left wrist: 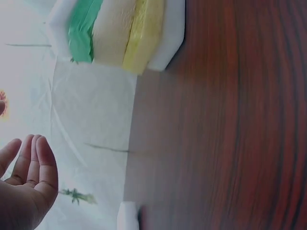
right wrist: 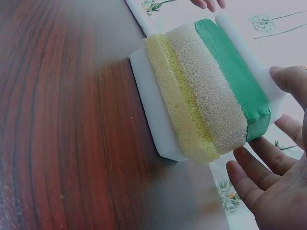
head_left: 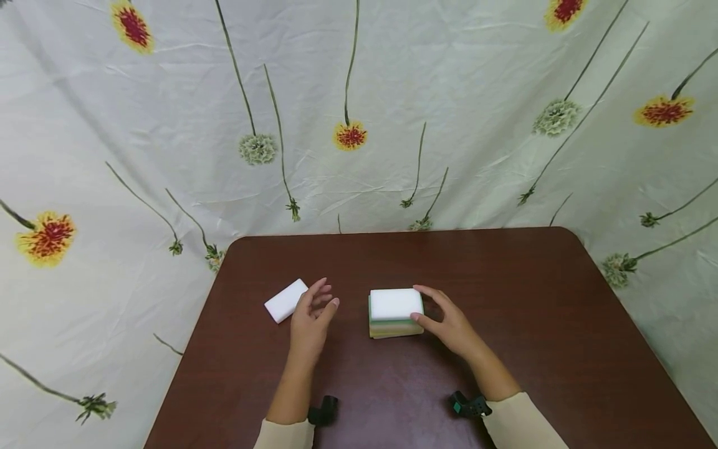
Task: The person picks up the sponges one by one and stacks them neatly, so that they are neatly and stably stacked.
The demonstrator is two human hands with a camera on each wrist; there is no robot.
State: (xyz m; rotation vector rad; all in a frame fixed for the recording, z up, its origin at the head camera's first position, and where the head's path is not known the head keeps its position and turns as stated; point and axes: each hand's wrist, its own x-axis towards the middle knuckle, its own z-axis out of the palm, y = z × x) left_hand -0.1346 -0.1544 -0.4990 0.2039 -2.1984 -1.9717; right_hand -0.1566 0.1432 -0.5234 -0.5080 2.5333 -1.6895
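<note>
A layered stack stands near the middle of the table. At its bottom lies a white block [right wrist: 151, 103], then a yellow sponge [right wrist: 172, 103], a beige porous sponge [right wrist: 206, 88], a green wrinkled-looking slab [right wrist: 232, 72] and a white sponge block [head_left: 395, 304] on top. My right hand [head_left: 453, 327] holds the right end of that top block, thumb at the near corner and index finger at the far one. To the left, my left hand [head_left: 310, 327] hovers with loosely bent fingers and nothing in them. Behind it lies another white block [head_left: 283, 302], partly covered by the fingers.
The dark brown wooden table [head_left: 538, 299] has rounded far corners. A pale cloth [head_left: 482, 75] with a flower print hangs behind it and down both sides. Dark wrist devices [head_left: 470, 405] sit on both forearms, beside the beige sleeves [head_left: 521, 421].
</note>
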